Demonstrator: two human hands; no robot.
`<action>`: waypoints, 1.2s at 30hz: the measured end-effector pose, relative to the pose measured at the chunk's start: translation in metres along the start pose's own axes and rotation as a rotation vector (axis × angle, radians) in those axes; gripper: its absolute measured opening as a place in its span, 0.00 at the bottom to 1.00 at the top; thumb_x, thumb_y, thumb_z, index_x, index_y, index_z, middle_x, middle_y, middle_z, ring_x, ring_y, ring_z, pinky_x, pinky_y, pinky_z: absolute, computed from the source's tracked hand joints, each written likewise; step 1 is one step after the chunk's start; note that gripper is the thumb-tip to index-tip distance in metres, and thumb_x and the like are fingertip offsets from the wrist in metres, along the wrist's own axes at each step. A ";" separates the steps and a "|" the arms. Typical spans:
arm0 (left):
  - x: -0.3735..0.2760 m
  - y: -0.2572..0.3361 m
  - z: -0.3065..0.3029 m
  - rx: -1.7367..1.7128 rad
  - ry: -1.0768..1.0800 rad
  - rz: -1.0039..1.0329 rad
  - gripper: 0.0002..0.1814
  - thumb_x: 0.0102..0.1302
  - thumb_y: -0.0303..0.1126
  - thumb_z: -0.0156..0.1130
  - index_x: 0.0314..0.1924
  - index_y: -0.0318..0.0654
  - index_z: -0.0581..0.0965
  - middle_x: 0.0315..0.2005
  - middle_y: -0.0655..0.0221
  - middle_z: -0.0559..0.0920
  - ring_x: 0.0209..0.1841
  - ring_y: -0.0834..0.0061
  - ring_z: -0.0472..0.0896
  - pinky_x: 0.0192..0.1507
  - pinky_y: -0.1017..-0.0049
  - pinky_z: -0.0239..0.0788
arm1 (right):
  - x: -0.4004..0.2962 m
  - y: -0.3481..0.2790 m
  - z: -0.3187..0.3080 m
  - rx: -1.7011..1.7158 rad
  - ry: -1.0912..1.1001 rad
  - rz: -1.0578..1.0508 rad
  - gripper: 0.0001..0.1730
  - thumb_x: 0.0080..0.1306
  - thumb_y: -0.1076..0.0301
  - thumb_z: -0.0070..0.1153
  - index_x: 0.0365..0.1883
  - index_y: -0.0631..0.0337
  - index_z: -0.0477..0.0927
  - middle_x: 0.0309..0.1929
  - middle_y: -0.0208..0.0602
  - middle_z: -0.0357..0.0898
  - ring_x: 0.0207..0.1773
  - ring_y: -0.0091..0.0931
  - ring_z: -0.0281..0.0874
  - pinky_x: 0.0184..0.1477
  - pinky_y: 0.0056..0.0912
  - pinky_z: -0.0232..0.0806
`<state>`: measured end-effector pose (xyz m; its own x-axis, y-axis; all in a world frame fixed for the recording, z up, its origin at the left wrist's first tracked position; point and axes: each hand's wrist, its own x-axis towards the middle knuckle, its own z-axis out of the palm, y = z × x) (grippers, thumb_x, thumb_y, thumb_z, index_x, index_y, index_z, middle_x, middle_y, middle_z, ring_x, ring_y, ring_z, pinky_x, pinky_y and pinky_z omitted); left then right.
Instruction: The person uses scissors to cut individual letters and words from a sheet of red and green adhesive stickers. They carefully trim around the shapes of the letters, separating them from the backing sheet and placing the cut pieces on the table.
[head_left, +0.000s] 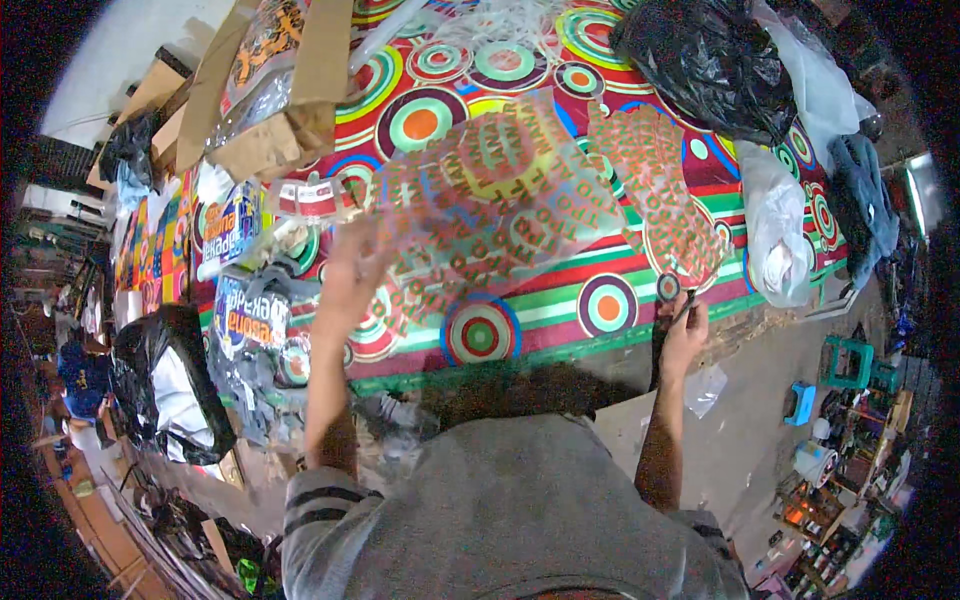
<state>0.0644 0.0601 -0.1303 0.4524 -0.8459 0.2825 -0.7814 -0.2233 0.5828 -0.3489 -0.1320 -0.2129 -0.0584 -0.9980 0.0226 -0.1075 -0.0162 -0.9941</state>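
Observation:
A clear plastic sheet printed with reddish lettering (495, 202) spreads over the patterned tablecloth (547, 319) in front of me. My left hand (356, 262) is at its left edge, blurred by motion, so how the fingers meet the plastic is unclear. At the table's near edge, my right hand (684, 337) grips a slim dark tool (687, 301), too small to name exactly. Its upper end points toward a narrower pile of similar printed plastic (664, 184), which lies to the right of the large sheet.
Printed plastic packages (251, 311) and an open cardboard box (322, 56) occupy the table's left side. A black plastic bag (712, 64) and a translucent bag (776, 225) lie at right. Another black bag (172, 382) stands left. A blue stool (801, 403) is on the floor.

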 end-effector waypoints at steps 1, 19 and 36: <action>-0.012 0.016 0.005 -0.099 -0.022 0.004 0.23 0.58 0.30 0.66 0.53 0.33 0.71 0.54 0.53 0.73 0.56 0.57 0.72 0.56 0.67 0.65 | 0.002 0.004 -0.002 0.013 -0.015 -0.006 0.09 0.70 0.63 0.50 0.31 0.58 0.72 0.22 0.23 0.71 0.24 0.13 0.66 0.24 0.18 0.57; -0.113 0.053 0.068 0.169 -0.292 0.028 0.32 0.62 0.42 0.59 0.66 0.50 0.63 0.71 0.64 0.52 0.72 0.58 0.48 0.69 0.48 0.36 | 0.008 0.000 -0.030 0.207 -0.357 0.024 0.12 0.70 0.68 0.49 0.49 0.63 0.72 0.49 0.36 0.76 0.50 0.26 0.75 0.49 0.32 0.74; -0.118 0.030 0.036 -0.074 -0.290 0.116 0.18 0.60 0.33 0.63 0.51 0.42 0.76 0.53 0.62 0.76 0.59 0.59 0.71 0.60 0.60 0.61 | 0.015 -0.004 -0.044 0.398 -0.495 0.155 0.19 0.69 0.64 0.51 0.56 0.64 0.69 0.52 0.38 0.75 0.58 0.29 0.71 0.60 0.41 0.63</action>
<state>-0.0279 0.1363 -0.1732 0.2129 -0.9688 0.1273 -0.7825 -0.0910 0.6160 -0.3932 -0.1446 -0.2043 0.4305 -0.8989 -0.0811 0.2465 0.2036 -0.9475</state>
